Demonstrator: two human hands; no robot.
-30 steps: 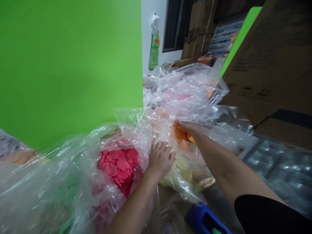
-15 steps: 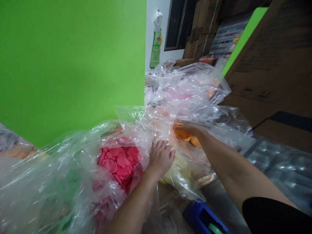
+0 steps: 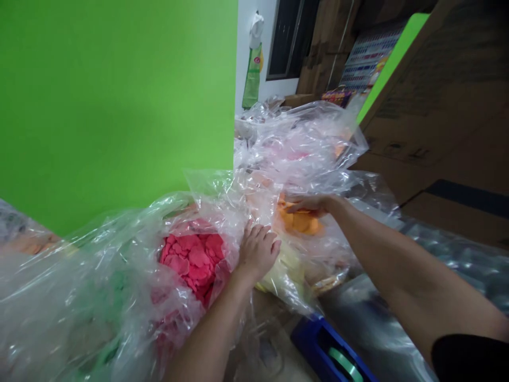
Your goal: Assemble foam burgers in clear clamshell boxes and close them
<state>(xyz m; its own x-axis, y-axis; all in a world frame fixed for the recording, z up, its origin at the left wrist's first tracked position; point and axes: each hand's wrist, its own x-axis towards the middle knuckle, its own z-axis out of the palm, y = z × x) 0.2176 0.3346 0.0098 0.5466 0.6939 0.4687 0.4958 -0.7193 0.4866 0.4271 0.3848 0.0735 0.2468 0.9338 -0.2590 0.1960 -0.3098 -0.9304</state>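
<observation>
One tall green panel (image 3: 119,95) is seen at the left, and one cardboard box (image 3: 449,116) at the right. Clear plastic bags (image 3: 159,212) are heaped between, too tangled to be counted; four colours are shown nearby: pink, green, yellow and orange. One blue tape dispenser (image 3: 310,339) is seen at the bottom. Two hands are shown: the left hand (image 3: 260,246) is laid on the plastic, fingers loosely spread rather than closed around anything; the right hand (image 3: 312,203) is stretched over the orange pieces (image 3: 300,223), though whether any are gripped cannot be told. One tape roll (image 3: 345,363) is held in the dispenser. The orange pieces are bright, flat-looking, blurred and overlapped, contained in an opened bag right of the left hand; their number cannot be counted.
</observation>
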